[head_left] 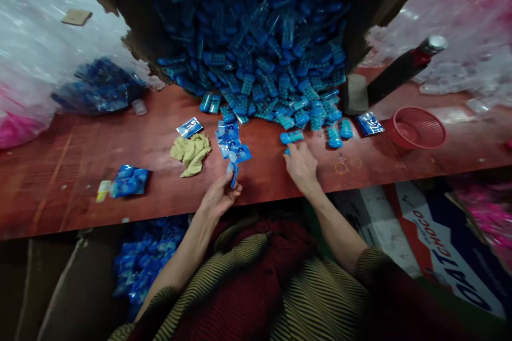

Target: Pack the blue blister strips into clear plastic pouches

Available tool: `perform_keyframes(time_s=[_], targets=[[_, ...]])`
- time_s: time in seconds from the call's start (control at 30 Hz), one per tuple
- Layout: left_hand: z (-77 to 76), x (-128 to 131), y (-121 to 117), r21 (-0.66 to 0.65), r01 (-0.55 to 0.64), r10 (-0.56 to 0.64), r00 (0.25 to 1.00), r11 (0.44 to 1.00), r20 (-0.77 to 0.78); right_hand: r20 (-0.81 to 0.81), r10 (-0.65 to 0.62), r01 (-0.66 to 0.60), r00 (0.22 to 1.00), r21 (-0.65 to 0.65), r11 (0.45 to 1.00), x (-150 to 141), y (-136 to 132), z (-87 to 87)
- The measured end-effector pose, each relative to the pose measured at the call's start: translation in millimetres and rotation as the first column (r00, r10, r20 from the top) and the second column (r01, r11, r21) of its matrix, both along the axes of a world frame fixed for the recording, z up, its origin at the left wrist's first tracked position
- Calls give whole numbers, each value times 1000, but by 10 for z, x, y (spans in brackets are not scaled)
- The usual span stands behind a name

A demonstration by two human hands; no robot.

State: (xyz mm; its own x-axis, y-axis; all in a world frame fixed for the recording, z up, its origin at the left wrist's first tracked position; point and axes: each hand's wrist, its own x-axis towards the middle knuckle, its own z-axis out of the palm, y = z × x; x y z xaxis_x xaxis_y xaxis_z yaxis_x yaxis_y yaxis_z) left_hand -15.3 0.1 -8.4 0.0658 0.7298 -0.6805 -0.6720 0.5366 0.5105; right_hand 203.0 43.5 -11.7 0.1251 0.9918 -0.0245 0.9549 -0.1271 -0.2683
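My left hand (220,194) is closed at the table's front edge, pinching a small blue packet (234,175) upright between thumb and fingers. Just beyond it lie several flat blue printed packets (230,141), partly overlapping. My right hand (302,166) rests on the table with its fingers curled over a small blue container, of which only a blue end (287,152) shows. Touching or almost touching those fingertips is another small blue plastic container (292,137). A large heap of the same blue containers (272,80) spills from a dark, torn-edged carton onto the table.
A crumpled yellow cloth (192,153) lies left of the packets, with a blue packet bundle (130,181) farther left. On the right stand a red basket (416,128), a dark bottle (404,72) and a grey block (356,95). Blue packets (148,256) fill the space below the table.
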Motion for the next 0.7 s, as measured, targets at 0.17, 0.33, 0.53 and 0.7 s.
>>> perform_keyframes(time_s=[0.17,0.33,0.53,0.7], targets=[[-8,-59,-8,65,25,-14,987,998,-161,-360,167,-152,918,69,986,-433,161,98],[-38,-35,-18,194,-15,79,941,981,-328,-946,22,-360,323,-101,927,-753,-59,100],[-71,-6,-5,181,-34,74,973,983,-217,-966,-136,-208,222,-183,961,-980,-149,-118],[-94,-40,-11,191,38,-3,984,981,-181,-925,-10,-201,381,-93,975,-939,-131,-63]])
